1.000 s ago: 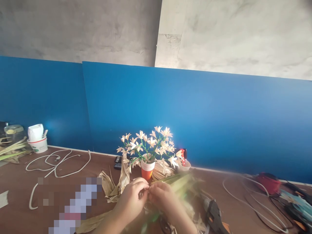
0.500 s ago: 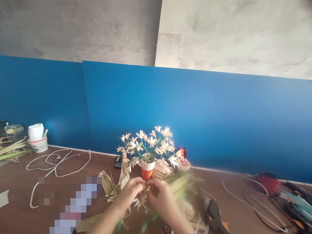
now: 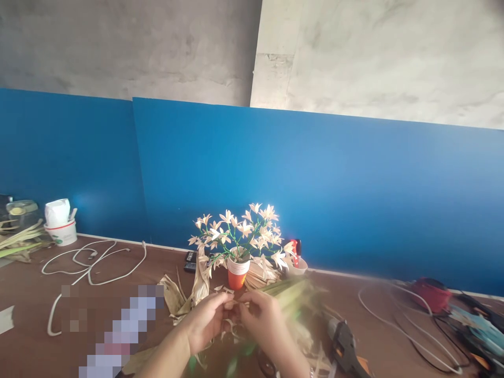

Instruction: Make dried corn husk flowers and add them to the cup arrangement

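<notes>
My left hand (image 3: pixel 208 319) and my right hand (image 3: pixel 260 315) meet at the fingertips over the brown table. Both are closed in a pinch around something small and pale that I cannot make out. Just beyond them stands an orange-and-white paper cup (image 3: pixel 238 274), filled with green stems and pale flowers (image 3: pixel 244 229) that look made of husk. Dried corn husks (image 3: pixel 201 281) lie beside the cup. Below my hands are pale petal-like scraps, partly hidden by them.
A hot glue gun (image 3: pixel 345 346) lies at the right, near greenish husks (image 3: pixel 287 294). White cables (image 3: pixel 90 270) coil on the left. A red pouch (image 3: pixel 432 295) sits far right, a white tub (image 3: pixel 61 232) far left. A blue partition (image 3: pixel 315 184) rises behind the table.
My left hand has turned, showing more of its palm and fingers. Both hands have shifted slightly down but stay together at the fingertips. The flowers and cup have not moved.
</notes>
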